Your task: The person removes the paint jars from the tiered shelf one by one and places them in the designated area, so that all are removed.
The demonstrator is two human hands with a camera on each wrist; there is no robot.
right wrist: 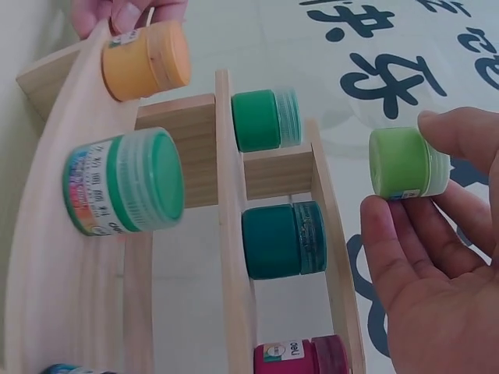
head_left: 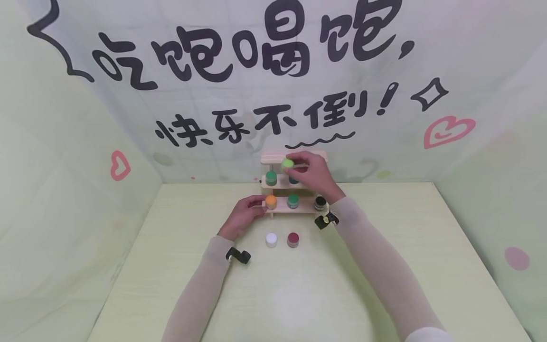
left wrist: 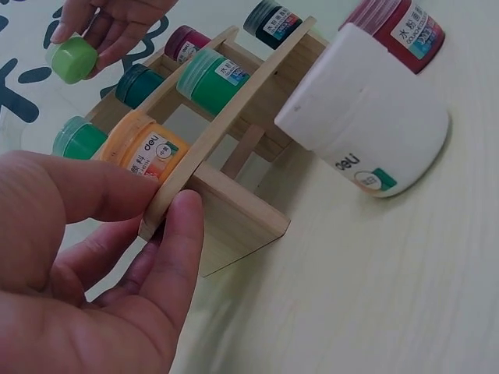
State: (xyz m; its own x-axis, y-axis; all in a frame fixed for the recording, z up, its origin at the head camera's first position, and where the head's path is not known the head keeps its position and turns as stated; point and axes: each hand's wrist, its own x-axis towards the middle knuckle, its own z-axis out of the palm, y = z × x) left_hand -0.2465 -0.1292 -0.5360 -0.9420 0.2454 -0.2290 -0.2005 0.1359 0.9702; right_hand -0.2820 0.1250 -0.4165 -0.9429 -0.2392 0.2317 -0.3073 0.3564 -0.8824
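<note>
My right hand (head_left: pixel 314 173) pinches a light green paint jar (right wrist: pixel 405 162) between thumb and fingers, at the bare top shelf of a tiered wooden rack (left wrist: pixel 238 201). My left hand (head_left: pixel 243 216) grips the left end of the rack's lowest shelf, thumb above and fingers below, beside an orange paint jar (left wrist: pixel 144 148). Farther along that shelf stand a green jar (right wrist: pixel 125 183) and a black-lidded jar (head_left: pixel 320 203). The middle shelf bears another green jar (right wrist: pixel 267 118), a teal jar (right wrist: pixel 282 240) and a magenta jar (right wrist: pixel 300 355), which the right hand hides in the head view.
On the table (head_left: pixel 273 294) in front of the rack stand a white paint jar (head_left: pixel 271 240) and a dark red paint jar (head_left: pixel 293 239). A printed cloth (head_left: pixel 222 161) with large black characters hangs close behind the rack, and further cloth walls enclose both sides.
</note>
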